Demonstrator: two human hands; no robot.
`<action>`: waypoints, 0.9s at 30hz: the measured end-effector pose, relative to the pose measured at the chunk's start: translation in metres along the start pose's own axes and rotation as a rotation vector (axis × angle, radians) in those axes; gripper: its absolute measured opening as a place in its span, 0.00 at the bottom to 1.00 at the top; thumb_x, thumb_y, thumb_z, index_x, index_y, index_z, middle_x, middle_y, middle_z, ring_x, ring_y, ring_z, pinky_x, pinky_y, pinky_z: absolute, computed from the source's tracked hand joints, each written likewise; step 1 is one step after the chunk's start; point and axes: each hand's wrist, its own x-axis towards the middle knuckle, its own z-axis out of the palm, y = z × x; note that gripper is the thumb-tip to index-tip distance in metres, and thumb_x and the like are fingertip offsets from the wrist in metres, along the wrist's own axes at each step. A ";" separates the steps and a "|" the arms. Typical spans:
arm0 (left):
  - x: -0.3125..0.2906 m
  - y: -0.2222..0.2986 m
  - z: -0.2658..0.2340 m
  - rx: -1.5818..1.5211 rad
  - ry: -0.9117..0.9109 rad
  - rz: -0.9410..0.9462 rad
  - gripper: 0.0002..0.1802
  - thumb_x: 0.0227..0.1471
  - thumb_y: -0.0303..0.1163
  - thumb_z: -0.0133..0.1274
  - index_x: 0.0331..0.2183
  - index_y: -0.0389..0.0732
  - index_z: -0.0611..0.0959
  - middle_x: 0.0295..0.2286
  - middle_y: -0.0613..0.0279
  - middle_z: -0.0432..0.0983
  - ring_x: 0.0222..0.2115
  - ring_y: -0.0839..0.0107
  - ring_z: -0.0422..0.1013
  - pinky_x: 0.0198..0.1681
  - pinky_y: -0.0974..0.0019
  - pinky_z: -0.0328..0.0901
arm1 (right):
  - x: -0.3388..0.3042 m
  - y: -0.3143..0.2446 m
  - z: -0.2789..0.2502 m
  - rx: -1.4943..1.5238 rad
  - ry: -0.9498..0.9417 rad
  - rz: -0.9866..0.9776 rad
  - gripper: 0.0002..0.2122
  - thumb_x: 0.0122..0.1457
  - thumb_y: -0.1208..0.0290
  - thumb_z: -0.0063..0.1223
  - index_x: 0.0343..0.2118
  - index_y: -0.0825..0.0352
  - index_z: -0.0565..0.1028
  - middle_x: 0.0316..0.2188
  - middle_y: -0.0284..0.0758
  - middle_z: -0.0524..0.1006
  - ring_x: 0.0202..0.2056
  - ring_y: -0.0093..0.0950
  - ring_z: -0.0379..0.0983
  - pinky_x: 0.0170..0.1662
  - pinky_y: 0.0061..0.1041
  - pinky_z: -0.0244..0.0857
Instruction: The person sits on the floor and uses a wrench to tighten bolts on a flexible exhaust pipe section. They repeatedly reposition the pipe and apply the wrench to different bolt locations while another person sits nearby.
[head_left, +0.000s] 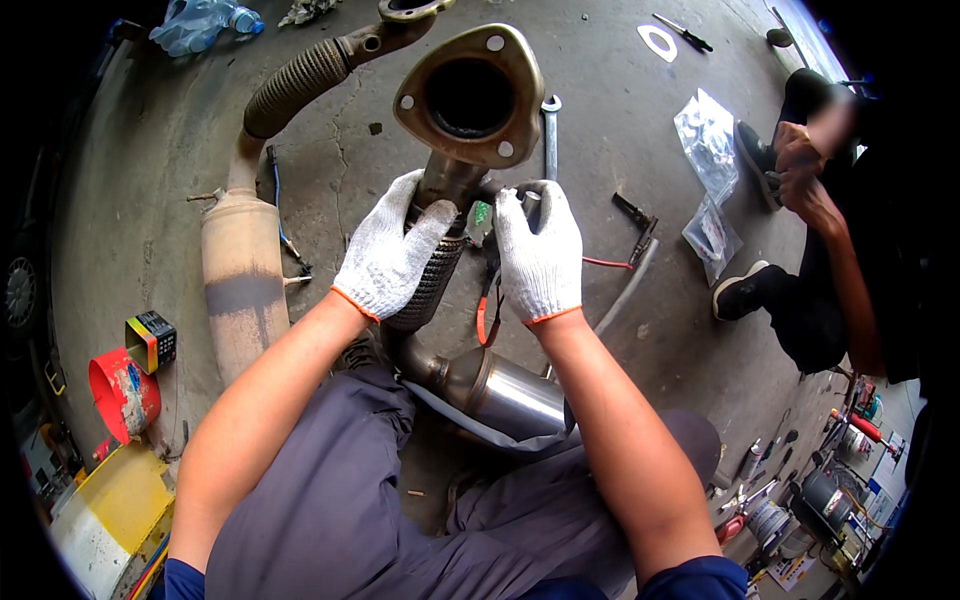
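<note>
An exhaust pipe with a three-hole flange on its upper end stands tilted between my knees. Below the flange it has a braided flexible section, which leads to a shiny metal canister. My left hand, in a white knit glove, is wrapped round the pipe's neck just under the flange. My right hand, gloved alike, is closed at the pipe's right side. Its fingertips pinch near a small metal stub; what they hold is mostly hidden. Behind it lies an open-end wrench.
A second exhaust pipe with a rusty canister lies to the left. Tools, a plastic bag and a gasket lie on the floor. Another person's hands are at the right. A red container stands at the left.
</note>
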 end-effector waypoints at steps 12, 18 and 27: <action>0.001 0.001 0.000 0.020 -0.007 -0.015 0.35 0.70 0.58 0.55 0.63 0.39 0.77 0.51 0.39 0.83 0.54 0.41 0.79 0.59 0.47 0.71 | 0.006 0.014 -0.004 0.188 -0.061 0.176 0.13 0.73 0.63 0.59 0.43 0.71 0.79 0.25 0.39 0.81 0.25 0.28 0.75 0.35 0.32 0.72; 0.001 0.002 0.000 0.034 0.000 -0.019 0.35 0.70 0.58 0.56 0.62 0.39 0.77 0.51 0.39 0.83 0.54 0.41 0.80 0.59 0.47 0.71 | 0.003 0.003 -0.002 -0.061 0.024 -0.003 0.12 0.69 0.66 0.63 0.38 0.72 0.78 0.24 0.40 0.80 0.24 0.30 0.76 0.34 0.35 0.73; 0.002 0.000 0.001 0.008 -0.004 0.013 0.34 0.70 0.57 0.56 0.62 0.39 0.77 0.51 0.39 0.83 0.54 0.42 0.79 0.59 0.48 0.71 | 0.011 0.021 -0.009 -0.030 -0.100 0.088 0.15 0.73 0.61 0.59 0.37 0.72 0.81 0.26 0.41 0.80 0.29 0.27 0.77 0.37 0.35 0.73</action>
